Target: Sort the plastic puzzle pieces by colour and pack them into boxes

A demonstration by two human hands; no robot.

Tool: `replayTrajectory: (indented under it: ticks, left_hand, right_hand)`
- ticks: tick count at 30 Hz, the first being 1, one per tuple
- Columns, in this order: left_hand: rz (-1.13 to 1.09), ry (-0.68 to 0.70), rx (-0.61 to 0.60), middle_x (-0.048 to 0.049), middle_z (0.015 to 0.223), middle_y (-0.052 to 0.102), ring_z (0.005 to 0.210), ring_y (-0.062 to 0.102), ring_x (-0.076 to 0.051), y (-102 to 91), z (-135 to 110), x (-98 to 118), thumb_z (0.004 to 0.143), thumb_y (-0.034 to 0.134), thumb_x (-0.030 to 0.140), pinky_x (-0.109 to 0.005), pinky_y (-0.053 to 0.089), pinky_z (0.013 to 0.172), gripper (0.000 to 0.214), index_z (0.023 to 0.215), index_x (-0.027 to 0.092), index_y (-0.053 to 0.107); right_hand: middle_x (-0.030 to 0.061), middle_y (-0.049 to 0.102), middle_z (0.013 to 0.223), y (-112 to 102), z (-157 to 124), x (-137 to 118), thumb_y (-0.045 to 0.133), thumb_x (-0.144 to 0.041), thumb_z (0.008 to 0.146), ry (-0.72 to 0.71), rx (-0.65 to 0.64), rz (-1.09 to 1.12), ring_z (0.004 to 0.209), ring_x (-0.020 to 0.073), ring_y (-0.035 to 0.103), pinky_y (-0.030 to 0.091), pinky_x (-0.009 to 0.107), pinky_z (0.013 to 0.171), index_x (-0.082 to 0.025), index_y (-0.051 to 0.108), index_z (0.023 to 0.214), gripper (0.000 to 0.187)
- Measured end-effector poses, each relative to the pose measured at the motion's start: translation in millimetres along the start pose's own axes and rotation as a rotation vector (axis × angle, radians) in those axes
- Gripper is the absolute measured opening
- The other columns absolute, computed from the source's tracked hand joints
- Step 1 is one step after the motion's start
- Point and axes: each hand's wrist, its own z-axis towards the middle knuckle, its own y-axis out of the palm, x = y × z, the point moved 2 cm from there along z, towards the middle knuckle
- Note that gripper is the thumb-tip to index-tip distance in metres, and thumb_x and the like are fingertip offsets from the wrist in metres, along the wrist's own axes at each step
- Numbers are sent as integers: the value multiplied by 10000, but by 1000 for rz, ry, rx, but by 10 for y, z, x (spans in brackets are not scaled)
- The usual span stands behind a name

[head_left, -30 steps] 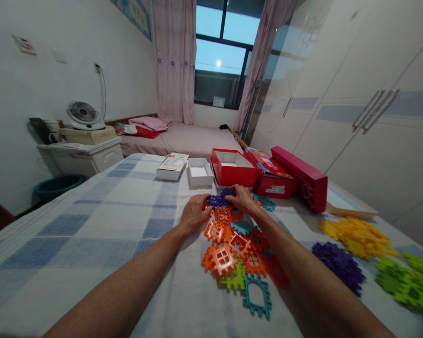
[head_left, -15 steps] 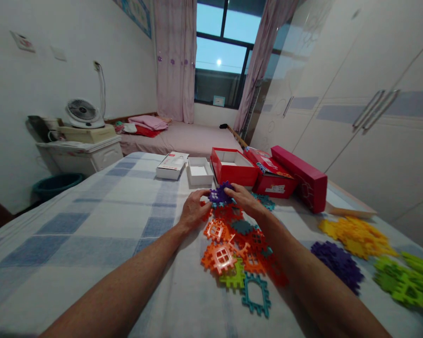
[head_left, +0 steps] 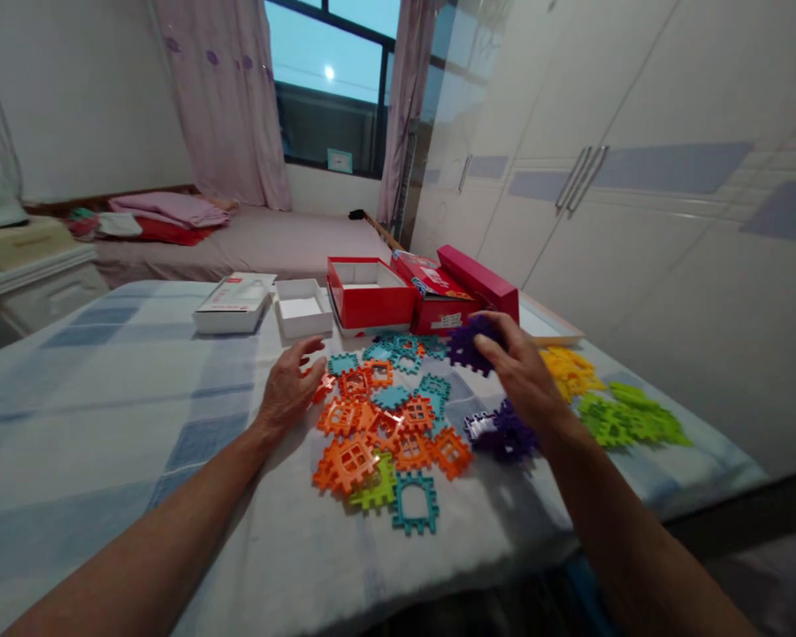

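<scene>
My right hand pinches several purple interlocking plastic pieces, raised over the cloth near the purple pile. My left hand is at the left edge of the mixed pieces, fingers apart and curved, holding nothing. By its fingertips lies an orange piece. Orange window pieces are heaped in the middle, with teal pieces behind them. Nearest me are a lime green piece and a teal frame piece.
Yellow and lime green piles lie at the right. Behind stand a white box, an open white tray, an open red box and a long pink box. The table's edge runs along the front right.
My right hand has carried the purple pieces rightward from the mixed pieces toward the purple pile. My left hand has let go of them. The view has turned right.
</scene>
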Motion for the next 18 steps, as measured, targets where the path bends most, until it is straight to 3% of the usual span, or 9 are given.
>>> replayTrajectory:
  ticks: [3, 6, 11, 15, 18]
  left_hand:
    - [27, -63, -15, -116, 1139, 639, 1008, 621, -238, -7, 7, -18, 785, 474, 377, -403, 508, 886, 422, 1118, 142, 587]
    - [48, -113, -31, -115, 1166, 632, 997, 628, -250, -13, 8, -34, 775, 475, 397, -408, 523, 858, 423, 1105, 161, 596]
    - [111, -172, -61, -104, 1171, 634, 957, 648, -248, -33, 14, -76, 765, 480, 425, -400, 524, 860, 434, 1105, 187, 609]
    - [133, -179, -83, -106, 1174, 630, 909, 664, -240, -43, 16, -101, 760, 475, 440, -380, 535, 831, 437, 1082, 184, 622]
    - [118, -172, -93, -109, 1176, 628, 885, 667, -235, -39, 14, -110, 762, 471, 438, -376, 541, 809, 436, 1074, 174, 622]
  right_hand:
    - [49, 624, 1046, -687, -459, 406, 486, -374, 777, 236, 233, -67, 968, 213, 565, 428, 386, 913, -221, 582, 1066, 341]
    - [55, 642, 1004, -1036, -857, 876, 511, -391, 726, 424, 354, -139, 953, 232, 579, 449, 370, 879, -219, 618, 992, 335]
    - [58, 659, 970, -1017, -1145, 1306, 513, -406, 692, 524, 334, -96, 930, 237, 592, 457, 363, 849, -197, 631, 981, 376]
    - [87, 624, 1092, -862, -1166, 1359, 489, -421, 722, 469, 257, -124, 1014, 238, 567, 432, 381, 905, -175, 610, 1074, 446]
    - [107, 583, 1136, -815, -1184, 1365, 464, -437, 761, 408, 288, -265, 1065, 247, 535, 415, 404, 931, -170, 593, 1126, 470]
